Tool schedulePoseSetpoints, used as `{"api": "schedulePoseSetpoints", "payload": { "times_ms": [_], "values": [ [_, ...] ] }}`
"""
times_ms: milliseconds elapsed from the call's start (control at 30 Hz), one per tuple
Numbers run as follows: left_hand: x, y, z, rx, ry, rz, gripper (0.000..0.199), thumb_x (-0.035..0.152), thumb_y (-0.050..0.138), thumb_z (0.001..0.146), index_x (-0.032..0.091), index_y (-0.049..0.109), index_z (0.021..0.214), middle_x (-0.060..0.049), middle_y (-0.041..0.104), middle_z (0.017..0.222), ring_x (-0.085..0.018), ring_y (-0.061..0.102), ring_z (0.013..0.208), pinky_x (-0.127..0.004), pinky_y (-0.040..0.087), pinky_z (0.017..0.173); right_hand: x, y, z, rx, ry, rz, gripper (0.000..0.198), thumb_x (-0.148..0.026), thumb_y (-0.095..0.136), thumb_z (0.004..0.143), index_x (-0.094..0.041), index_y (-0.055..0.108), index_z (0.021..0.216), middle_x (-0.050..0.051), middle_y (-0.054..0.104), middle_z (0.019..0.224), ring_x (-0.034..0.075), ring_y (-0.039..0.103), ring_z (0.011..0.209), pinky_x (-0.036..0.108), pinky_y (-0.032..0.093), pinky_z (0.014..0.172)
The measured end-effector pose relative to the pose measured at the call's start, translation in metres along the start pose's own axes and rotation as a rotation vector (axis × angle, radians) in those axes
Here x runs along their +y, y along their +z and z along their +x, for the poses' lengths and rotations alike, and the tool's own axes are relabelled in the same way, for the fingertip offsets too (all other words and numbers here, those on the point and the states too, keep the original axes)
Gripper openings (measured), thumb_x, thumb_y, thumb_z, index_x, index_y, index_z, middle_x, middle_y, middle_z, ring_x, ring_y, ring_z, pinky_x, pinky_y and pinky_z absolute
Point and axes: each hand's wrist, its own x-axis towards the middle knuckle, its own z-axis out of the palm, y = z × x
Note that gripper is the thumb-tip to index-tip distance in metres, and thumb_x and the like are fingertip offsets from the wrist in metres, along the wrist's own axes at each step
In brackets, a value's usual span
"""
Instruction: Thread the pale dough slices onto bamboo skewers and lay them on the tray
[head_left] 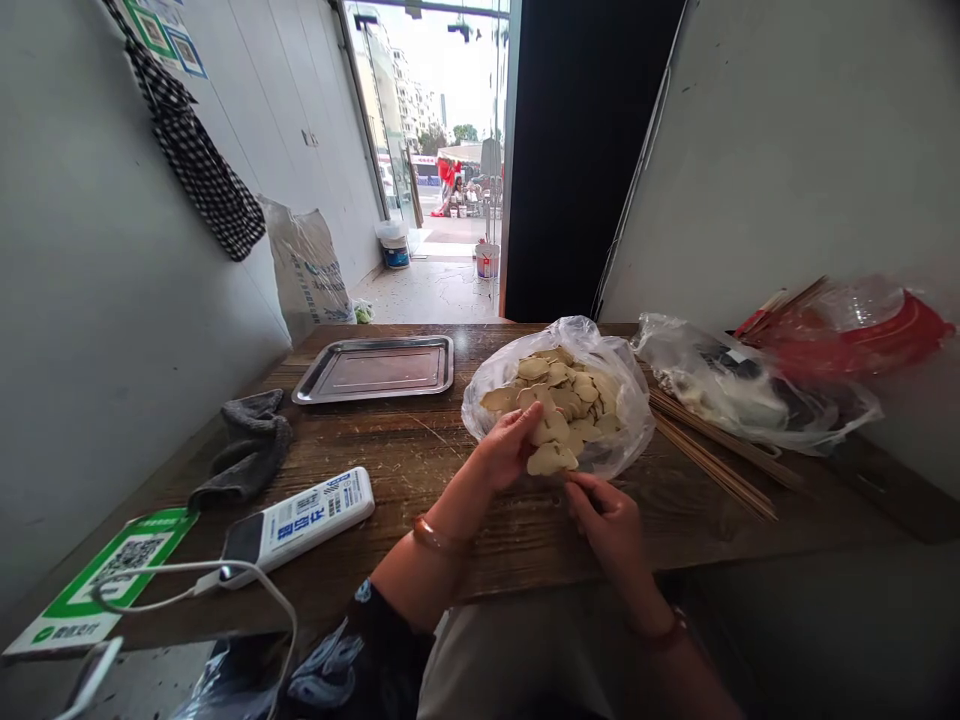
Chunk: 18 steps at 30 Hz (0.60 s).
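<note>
A clear plastic bag [486, 372] lies spread on the wooden table, filled with thin pale slices [568, 381] that look like potato. Over its near edge, my left hand [512, 445] is closed on several of these slices, thumb on top; the held slices [553, 458] hang in a row toward my right hand. My right hand [606, 510] pinches the near end of a thin bamboo skewer just below the lowest slice; most of the skewer is hidden by slices and fingers. Loose bamboo skewers [716, 465] lie to the right of the bag.
A metal tray [373, 369] sits at the back left. Nearer are a grey cloth [247, 445], a white payment device [300, 520] with a cable, and a green QR card [112, 570]. Plastic bags [739, 390] and a red bag [862, 335] are at the right.
</note>
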Motion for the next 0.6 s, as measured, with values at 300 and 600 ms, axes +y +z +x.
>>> {"api": "schedulePoseSetpoints", "payload": {
  "times_ms": [300, 600],
  "values": [
    [-0.0011, 0.0031, -0.0018, 0.057, 0.060, -0.005, 0.044, 0.039, 0.082, 0.063, 0.010, 0.071, 0.094, -0.009, 0.072, 0.079, -0.019, 0.067, 0.073, -0.029, 0.055, 0.067, 0.0081, 0.0024, 0.0022, -0.004, 0.027, 0.013, 0.030, -0.041, 0.062, 0.082, -0.016, 0.074, 0.092, -0.004, 0.052, 0.053, 0.010, 0.044, 0.046, 0.020, 0.035, 0.043],
    [-0.0013, 0.0054, -0.0027, 0.074, 0.067, -0.051, 0.041, 0.035, 0.081, 0.065, 0.011, 0.070, 0.097, -0.009, 0.073, 0.081, -0.022, 0.069, 0.077, -0.031, 0.057, 0.069, 0.0088, 0.0041, 0.0031, 0.002, 0.050, 0.063, 0.029, -0.041, 0.063, 0.082, -0.016, 0.073, 0.092, -0.003, 0.052, 0.053, 0.009, 0.044, 0.046, 0.020, 0.035, 0.044]
  ]
}}
